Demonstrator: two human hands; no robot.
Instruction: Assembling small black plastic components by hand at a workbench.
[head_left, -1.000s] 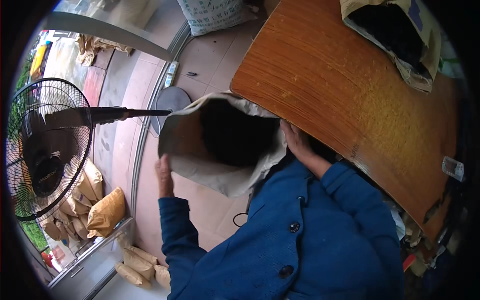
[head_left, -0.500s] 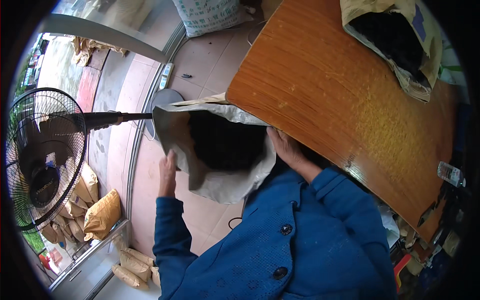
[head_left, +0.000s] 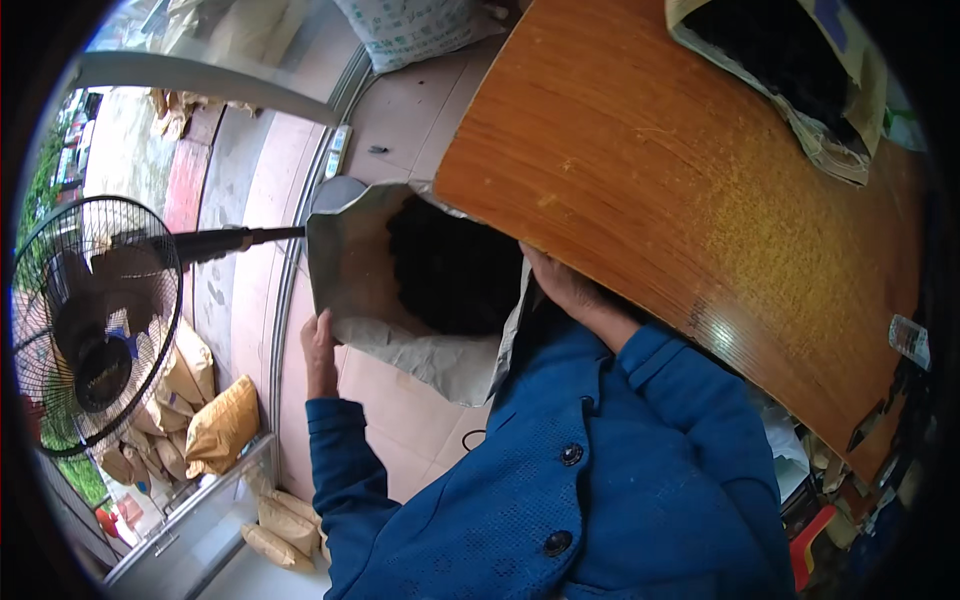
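Observation:
An open paper sack [head_left: 420,362], pale grey-brown inside, stands beside the table's left edge in front of me. Dark black material [head_left: 455,265] fills its interior; I cannot make out what it is. My left hand [head_left: 320,350] grips the sack's rim at its lower left, thumb up at the edge. On the opposite side, my right hand [head_left: 572,288] holds the rim close against the table edge, with part of its fingers hidden. Most of the sack's lower body is out of sight.
A worn wooden table [head_left: 600,130] fills the right, bearing another open sack [head_left: 838,158] of black material and a clear plastic container [head_left: 909,342]. A standing fan [head_left: 95,325] is at left. Filled sacks [head_left: 222,428] lie beyond the glass door; a white sack [head_left: 415,35] rests at the far side.
The sack's mouth has changed shape, its left side spreading wider and its far rim pulled toward the table. My left hand has shifted slightly left, and my right hand slightly left along the table edge.

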